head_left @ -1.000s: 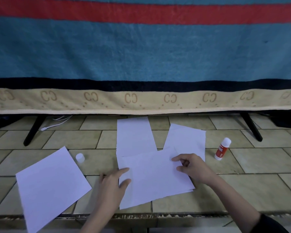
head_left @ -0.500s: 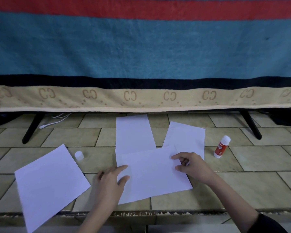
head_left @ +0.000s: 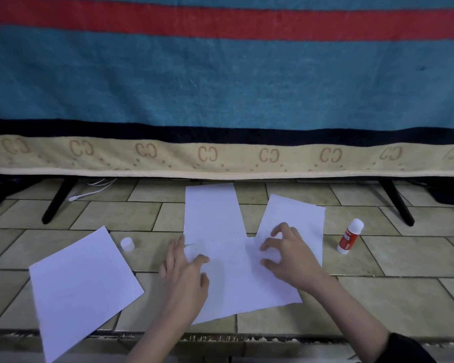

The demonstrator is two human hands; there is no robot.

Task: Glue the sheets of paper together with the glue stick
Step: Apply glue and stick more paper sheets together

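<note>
Three white sheets overlap on the tiled surface: a near sheet (head_left: 236,289), an upright one behind it (head_left: 211,210) and a tilted one at the right (head_left: 296,214). My left hand (head_left: 185,279) lies flat on the near sheet's left edge, fingers spread. My right hand (head_left: 290,255) presses with bent fingertips where the near sheet meets the right one. A fourth sheet (head_left: 81,289) lies apart at the left. The red-and-white glue stick (head_left: 349,239) stands uncapped at the right, and its white cap (head_left: 127,244) sits by the left sheet.
A blue, red and beige striped blanket (head_left: 220,87) hangs across the back on a stand with black legs (head_left: 58,203). A white cable (head_left: 92,191) lies under it. The tiled surface ends in a rough front edge (head_left: 220,336) near me.
Both hands slid farther up over the near sheet. My right hand moved from its upper right corner onto the overlap with the right sheet, fingers now spread.
</note>
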